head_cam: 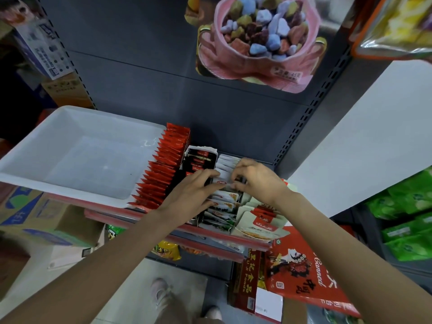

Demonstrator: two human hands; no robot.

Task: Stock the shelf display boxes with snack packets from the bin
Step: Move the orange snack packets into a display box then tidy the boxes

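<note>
Presently my left hand (187, 195) is pressing flat on white packets (224, 202) in the middle display box (217, 226), while my right hand (253, 178) is pinching one. The white bin (46, 146) is sitting left, red packets (161, 169) crowding between.

Even indoor light, moderately bright, source above, out of view. White bin (77, 157) brightest zone, small glare patch on floor of it, faint sheen near far right corner. White wall panel (364, 146) close to blown out. Soft shadow under forearms; dark murk far left behind shelf upright (70, 64). Glossy glare on hanging bag (395, 26) top right. Strong wide-angle bend: uprights lean outward, edges stretched. Candy pouch (259, 38) soft, smeared. Both hands slightly blurred; packet print unreadable; overall compression mush.
</note>
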